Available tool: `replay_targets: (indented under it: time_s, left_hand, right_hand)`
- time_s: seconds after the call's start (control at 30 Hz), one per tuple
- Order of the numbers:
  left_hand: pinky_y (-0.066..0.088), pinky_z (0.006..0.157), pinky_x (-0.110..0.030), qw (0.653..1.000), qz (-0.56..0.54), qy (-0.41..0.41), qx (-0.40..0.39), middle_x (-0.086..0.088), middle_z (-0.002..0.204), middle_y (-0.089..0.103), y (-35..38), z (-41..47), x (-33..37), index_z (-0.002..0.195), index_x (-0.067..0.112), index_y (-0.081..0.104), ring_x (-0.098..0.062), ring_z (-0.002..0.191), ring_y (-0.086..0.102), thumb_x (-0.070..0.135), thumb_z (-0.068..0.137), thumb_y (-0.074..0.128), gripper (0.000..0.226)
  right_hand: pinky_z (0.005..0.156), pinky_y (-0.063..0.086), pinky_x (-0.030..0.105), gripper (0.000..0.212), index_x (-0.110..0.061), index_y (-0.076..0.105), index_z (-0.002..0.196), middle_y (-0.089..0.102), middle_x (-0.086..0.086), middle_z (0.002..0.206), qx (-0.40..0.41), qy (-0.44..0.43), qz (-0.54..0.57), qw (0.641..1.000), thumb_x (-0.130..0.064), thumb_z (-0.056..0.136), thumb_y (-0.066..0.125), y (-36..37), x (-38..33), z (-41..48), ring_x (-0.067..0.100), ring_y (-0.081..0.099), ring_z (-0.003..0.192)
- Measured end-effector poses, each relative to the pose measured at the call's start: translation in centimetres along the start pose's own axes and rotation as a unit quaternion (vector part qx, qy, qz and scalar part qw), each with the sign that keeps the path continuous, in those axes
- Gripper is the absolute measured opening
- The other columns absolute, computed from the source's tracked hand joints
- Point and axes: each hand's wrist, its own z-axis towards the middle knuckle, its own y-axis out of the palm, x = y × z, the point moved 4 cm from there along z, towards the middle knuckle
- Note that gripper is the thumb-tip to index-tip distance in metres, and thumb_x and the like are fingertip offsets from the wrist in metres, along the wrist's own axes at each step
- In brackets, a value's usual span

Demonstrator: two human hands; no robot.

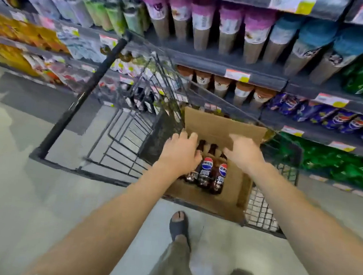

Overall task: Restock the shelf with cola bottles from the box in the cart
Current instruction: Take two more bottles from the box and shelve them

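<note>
Left grip (181, 153): I reach it down into the open box (235, 189), and it covers the neck of the leftmost bottle. The fingers bend downward, but blur hides whether they close on the bottle. Right grip (243, 154): it lies at the edge of the box's raised flap (220, 128). I cannot tell whether it pinches the cardboard or only touches it.

Cola bottles (206, 172): three show, dark with round red, white and blue labels. They sit side by side in the left part of the box, and brown cardboard floor shows to their right.

The box sits in the right end of a black wire cart (85, 95), its near wall against the cart's near rim. The left part of the cart's basket shows only bars and the floor (11, 173) through them.

Beyond the cart's far side runs the shelf (230, 69), with dark tiers edged in price tags (237, 75). It carries rows of cups (228, 28), blue cola packs (342, 120) at the right and green bottles (344, 166) below them.

The pale, glossy floor lies open to the left of the cart and toward me. My sandalled foot (178, 226) stands just short of the cart's near rim.
</note>
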Motion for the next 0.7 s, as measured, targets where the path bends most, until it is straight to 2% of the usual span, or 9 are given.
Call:
replay_targets:
  time_s: [0.1,0.2,0.33,0.43,0.53,0.63,0.7]
  left_hand:
    - [0.048,0.098,-0.050,0.999,-0.006,0.005,-0.036,-0.014,0.127,0.060,2.6,3.0,-1.5,0.131,0.018,0.051,-0.038,0.119,0.057,0.048,0.095,0.052,0.047]
    - [0.044,0.106,-0.050,0.994,-0.029,0.009,-0.100,-0.013,0.131,0.059,5.4,5.6,-1.8,0.141,0.017,0.046,-0.038,0.123,0.055,0.048,0.096,0.052,0.055]
    - [0.046,0.104,-0.046,0.987,-0.050,0.010,-0.154,-0.010,0.126,0.063,9.8,8.5,-1.9,0.131,0.017,0.053,-0.034,0.119,0.059,0.045,0.095,0.057,0.046]
    - [0.044,0.103,-0.040,0.980,-0.070,0.002,-0.187,-0.005,0.131,0.062,13.3,10.9,-1.5,0.134,0.020,0.053,-0.029,0.121,0.059,0.043,0.095,0.059,0.045]
    - [0.040,0.108,-0.039,0.979,-0.076,-0.015,-0.190,-0.002,0.138,0.058,17.2,13.8,-1.6,0.137,0.024,0.051,-0.024,0.127,0.055,0.046,0.096,0.059,0.047]
    - [0.024,0.123,-0.043,0.977,-0.073,-0.018,-0.199,-0.002,0.165,0.032,21.8,16.7,-1.5,0.154,0.025,0.039,-0.024,0.152,0.030,0.053,0.097,0.055,0.065]
    - [0.005,0.127,-0.042,0.979,-0.039,0.000,-0.198,0.000,0.173,0.005,24.8,18.4,-1.3,0.158,0.024,0.033,-0.022,0.159,0.004,0.060,0.097,0.051,0.073]
  right_hand:
    - [0.097,0.054,0.044,0.053,-0.015,0.050,0.144,0.062,0.012,0.135,-0.021,0.044,0.028,0.998,-0.033,0.096,0.062,2.6,0.4,1.9,0.031,0.063,0.118]
    - [0.094,0.055,0.040,0.047,-0.013,0.056,0.138,0.067,0.012,0.126,-0.057,0.088,0.068,0.992,-0.033,0.096,0.061,5.5,2.5,3.7,0.030,0.066,0.112]
    - [0.085,0.054,0.033,0.040,-0.004,0.067,0.120,0.071,0.016,0.115,-0.111,0.164,0.099,0.975,-0.035,0.097,0.057,9.1,6.0,6.5,0.031,0.068,0.101]
    - [0.079,0.049,0.027,0.040,-0.007,0.062,0.129,0.068,0.015,0.115,-0.122,0.201,0.121,0.964,-0.034,0.101,0.056,11.9,8.7,9.3,0.025,0.061,0.093]
    - [0.077,0.050,0.028,0.037,-0.007,0.065,0.126,0.068,0.010,0.106,-0.128,0.252,0.181,0.942,-0.031,0.098,0.062,15.7,11.4,12.3,0.023,0.063,0.091]
    - [0.087,0.051,0.028,0.032,-0.006,0.064,0.114,0.067,0.010,0.111,-0.157,0.277,0.230,0.920,-0.032,0.095,0.068,19.8,13.1,14.9,0.025,0.064,0.102]
    - [0.083,0.050,0.024,0.025,-0.017,0.059,0.109,0.063,0.005,0.102,-0.178,0.273,0.262,0.909,-0.034,0.094,0.069,22.5,13.9,16.4,0.019,0.063,0.095]
